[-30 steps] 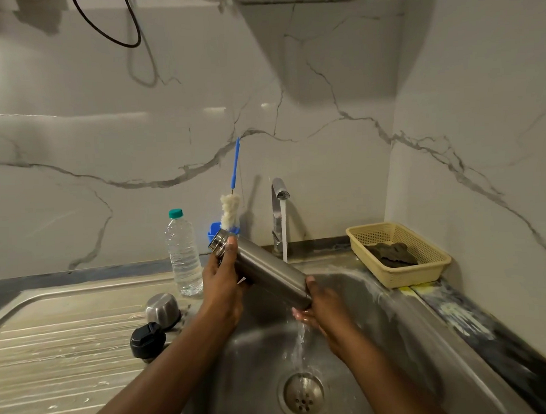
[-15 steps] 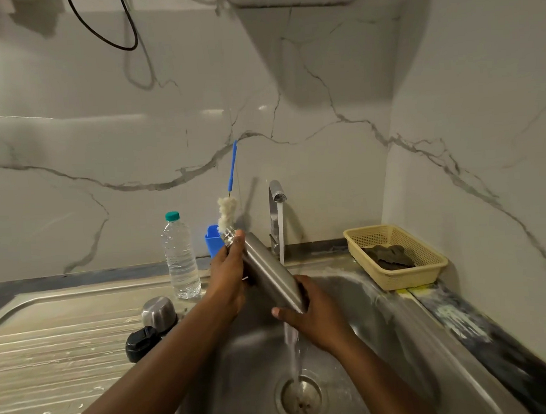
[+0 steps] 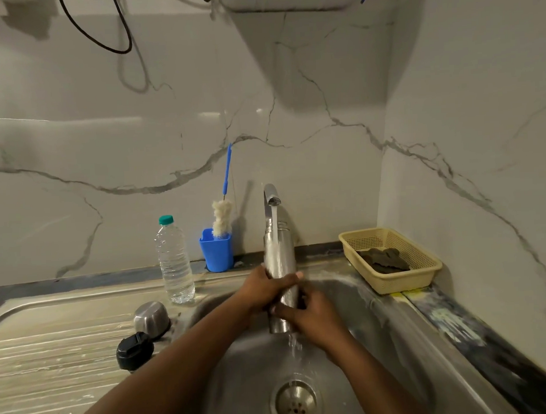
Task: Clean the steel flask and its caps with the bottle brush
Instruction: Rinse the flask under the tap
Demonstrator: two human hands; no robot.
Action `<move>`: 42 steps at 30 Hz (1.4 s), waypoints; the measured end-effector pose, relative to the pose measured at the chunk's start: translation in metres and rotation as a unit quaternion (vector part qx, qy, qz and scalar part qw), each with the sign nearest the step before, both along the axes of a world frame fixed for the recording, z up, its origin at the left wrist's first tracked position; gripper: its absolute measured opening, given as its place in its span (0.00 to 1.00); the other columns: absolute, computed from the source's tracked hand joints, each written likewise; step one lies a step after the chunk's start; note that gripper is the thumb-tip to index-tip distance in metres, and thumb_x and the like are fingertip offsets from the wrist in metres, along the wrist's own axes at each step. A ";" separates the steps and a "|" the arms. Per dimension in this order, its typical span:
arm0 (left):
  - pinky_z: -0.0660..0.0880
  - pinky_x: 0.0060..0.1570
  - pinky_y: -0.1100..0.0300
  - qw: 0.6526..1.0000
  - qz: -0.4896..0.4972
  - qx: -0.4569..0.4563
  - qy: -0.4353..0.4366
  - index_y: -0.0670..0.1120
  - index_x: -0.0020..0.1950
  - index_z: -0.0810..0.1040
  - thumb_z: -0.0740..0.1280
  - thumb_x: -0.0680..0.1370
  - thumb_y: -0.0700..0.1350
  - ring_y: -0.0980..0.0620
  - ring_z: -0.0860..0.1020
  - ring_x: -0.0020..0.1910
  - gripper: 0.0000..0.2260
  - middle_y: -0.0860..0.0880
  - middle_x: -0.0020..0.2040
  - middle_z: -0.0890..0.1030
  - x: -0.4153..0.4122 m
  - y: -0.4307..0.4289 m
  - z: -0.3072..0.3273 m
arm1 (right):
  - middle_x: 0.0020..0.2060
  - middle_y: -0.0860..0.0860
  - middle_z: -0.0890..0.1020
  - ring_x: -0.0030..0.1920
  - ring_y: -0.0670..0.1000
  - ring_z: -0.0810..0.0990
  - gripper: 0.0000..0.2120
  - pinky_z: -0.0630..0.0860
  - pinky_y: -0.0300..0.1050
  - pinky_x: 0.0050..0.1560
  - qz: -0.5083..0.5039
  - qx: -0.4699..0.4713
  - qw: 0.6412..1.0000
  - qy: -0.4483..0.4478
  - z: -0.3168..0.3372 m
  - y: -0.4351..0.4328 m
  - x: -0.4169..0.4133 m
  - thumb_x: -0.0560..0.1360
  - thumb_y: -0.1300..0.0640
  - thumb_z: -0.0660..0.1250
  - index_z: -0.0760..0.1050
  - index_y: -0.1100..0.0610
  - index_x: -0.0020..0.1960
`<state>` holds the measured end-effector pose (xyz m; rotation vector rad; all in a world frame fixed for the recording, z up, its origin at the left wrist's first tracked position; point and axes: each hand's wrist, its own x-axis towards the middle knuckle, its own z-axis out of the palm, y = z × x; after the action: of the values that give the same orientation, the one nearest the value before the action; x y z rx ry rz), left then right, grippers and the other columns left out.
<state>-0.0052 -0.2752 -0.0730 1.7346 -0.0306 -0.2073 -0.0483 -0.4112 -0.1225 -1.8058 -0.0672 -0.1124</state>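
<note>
both hands are wrapped round the tall brushed-steel flask [image 3: 284, 259], which stands upright over the basin right under the tap. the left hand [image 3: 260, 292] grips it about mid-body, fingers curled across the front. the right hand [image 3: 314, 312] holds it lower down, thumb lying over the steel near the base. the chrome tap [image 3: 271, 196] is running and the stream lands at the flask's mouth, though i can't quite tell if it goes inside or just runs down the side. water spills off the bottom toward the round drain [image 3: 295, 401] of the stainless steel sink [image 3: 381, 336].

on the ribbed drainboard [image 3: 54, 354] to the left sit the domed steel cap [image 3: 152, 319] and, just beside it, the black plastic cap [image 3: 134, 351]. behind those stands a clear plastic water bottle [image 3: 174, 263] with a green lid. the bottle brush [image 3: 222, 219], blue handle and fluffy white head, stands head-down in a blue plastic cup [image 3: 216, 253] against the wall, left of the tap. off to the right a yellow mesh basket [image 3: 401, 284] holds a dark rag [image 3: 383, 260].
</note>
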 end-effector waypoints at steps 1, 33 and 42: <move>0.84 0.57 0.45 1.000 0.009 -0.024 0.012 0.47 0.65 0.71 0.81 0.72 0.54 0.43 0.84 0.56 0.28 0.43 0.58 0.83 0.005 0.002 0.004 | 0.53 0.46 0.87 0.50 0.46 0.87 0.28 0.86 0.51 0.53 0.020 0.003 1.000 0.016 0.001 0.000 -0.002 0.68 0.46 0.82 0.78 0.45 0.66; 0.79 0.59 0.49 0.998 -0.046 -0.024 0.038 0.43 0.65 0.79 0.70 0.83 0.52 0.41 0.80 0.59 0.17 0.39 0.60 0.81 0.025 0.017 0.034 | 0.54 0.49 0.85 0.52 0.52 0.85 0.30 0.86 0.59 0.52 0.108 -0.050 0.978 0.173 0.015 0.001 -0.019 0.66 0.57 0.82 0.74 0.47 0.64; 0.77 0.65 0.46 0.998 0.031 -0.024 0.041 0.45 0.57 0.77 0.63 0.86 0.57 0.42 0.80 0.56 0.16 0.40 0.55 0.81 0.019 0.010 0.037 | 0.54 0.54 0.85 0.54 0.56 0.85 0.32 0.84 0.65 0.54 0.124 -0.016 0.969 0.212 0.019 0.001 -0.021 0.66 0.60 0.82 0.74 0.51 0.66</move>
<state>0.0136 -0.2652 -0.0360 1.6745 0.0768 -0.2305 -0.0692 -0.4100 -0.1035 -1.8036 0.0092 0.4549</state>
